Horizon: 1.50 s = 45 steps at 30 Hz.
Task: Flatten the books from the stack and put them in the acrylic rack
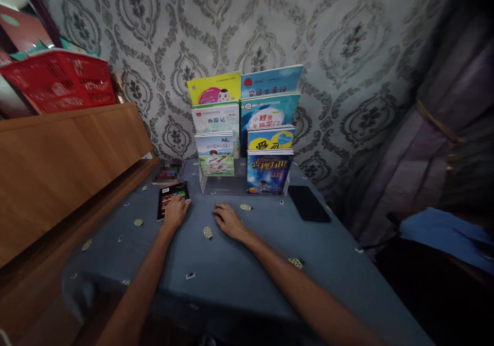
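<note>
My left hand [176,211] lies on a dark-covered book [169,198] flat on the grey-blue tablecloth [239,263], its fingers curled over the book's near edge. My right hand [228,220] rests palm down on the cloth beside it, fingers loosely spread, holding nothing. Just beyond both hands stands a clear tiered rack [216,184] filled with several children's books, a blue one [269,172] in its front right slot and a green one [215,156] in its front left.
A black phone [309,203] lies on the cloth to the right of the rack. A wooden cabinet [65,156] runs along the left, with a red basket [62,80] on top. Patterned wallpaper is behind, and a curtain and blue cloth [443,233] are at right.
</note>
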{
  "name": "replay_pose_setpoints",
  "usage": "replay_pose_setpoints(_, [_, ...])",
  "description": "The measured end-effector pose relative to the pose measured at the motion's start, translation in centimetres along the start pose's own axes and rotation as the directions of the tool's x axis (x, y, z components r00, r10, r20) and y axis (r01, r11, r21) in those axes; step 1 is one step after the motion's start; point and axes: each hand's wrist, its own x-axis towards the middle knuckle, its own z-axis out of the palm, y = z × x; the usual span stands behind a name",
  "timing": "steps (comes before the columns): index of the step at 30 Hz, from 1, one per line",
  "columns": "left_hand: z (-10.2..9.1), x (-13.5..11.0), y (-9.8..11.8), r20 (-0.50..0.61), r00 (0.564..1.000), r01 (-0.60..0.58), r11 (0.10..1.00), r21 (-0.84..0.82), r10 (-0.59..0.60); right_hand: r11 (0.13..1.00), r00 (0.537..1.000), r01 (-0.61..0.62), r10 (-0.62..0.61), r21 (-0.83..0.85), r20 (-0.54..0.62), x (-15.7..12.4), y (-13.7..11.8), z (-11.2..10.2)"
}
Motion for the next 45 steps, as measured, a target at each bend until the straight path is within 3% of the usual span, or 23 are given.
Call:
replay_pose_setpoints(5, [-2.0, -2.6, 2.6, 0.035, 0.999, -0.017, 1.000, 0.011, 0.017, 1.000, 1.000, -0.002, 0.002, -0.022, -0.016, -2.1, -0.7, -0.6])
replay_pose_setpoints(12, [-4.1, -5.1, 4.7, 0.028, 0.995, -0.089, 0.990, -0.112, 0.093, 0.999, 0.999, -0.018, 0.017, -0.035, -0.043, -4.2, -1.4, -1.4])
replay_pose_setpoints(16, [-4.4, -5.1, 3.8, -0.020, 0.988, 0.154, 0.988, -0.026, -0.154, 0.998, 0.997, -0.037, 0.033, -0.051, -0.070, -4.6, -1.2, -2.0])
replay_pose_setpoints(19, [-3.8, -5.2, 2.5, -0.057, 0.923, 0.381, 0.925, 0.012, -0.380, 0.997, 0.996, -0.043, 0.038, -0.065, -0.086, -4.7, -1.2, -2.2])
replay_pose_setpoints(22, [-3.0, -5.4, 1.3, 0.043, 0.882, 0.470, 0.883, -0.001, -0.470, 0.997, 0.997, -0.033, 0.027, -0.074, -0.079, -4.7, -1.6, -2.2])
replay_pose_setpoints(25, [-2.9, -5.4, 0.8, 0.138, 0.892, 0.434, 0.901, 0.001, -0.430, 0.997, 0.998, -0.016, 0.011, -0.070, -0.068, -4.8, -2.1, -2.0])
replay_pose_setpoints(30, [-4.5, -6.0, 1.6, 0.167, 0.912, 0.376, 0.926, 0.027, -0.375, 0.999, 0.999, -0.013, 0.012, -0.034, -0.042, -4.7, -2.3, -1.8])
replay_pose_setpoints(39, [-7.4, -9.7, 7.0, 0.168, 0.975, 0.131, 0.987, 0.088, -0.144, 0.998, 0.996, -0.060, 0.061, 0.024, -0.063, -4.2, -1.7, -1.2])
replay_pose_setpoints(42, [-7.6, -8.7, 7.2, 0.199, 0.973, 0.113, 0.992, 0.054, -0.121, 0.997, 0.995, -0.071, 0.073, 0.033, -0.074, -4.1, -1.8, -1.3])
replay_pose_setpoints(45, [-6.7, -6.2, 5.8, 0.186, 0.974, 0.125, 0.991, 0.036, -0.130, 0.996, 0.994, -0.076, 0.079, 0.038, -0.073, -4.2, -2.0, -1.5])
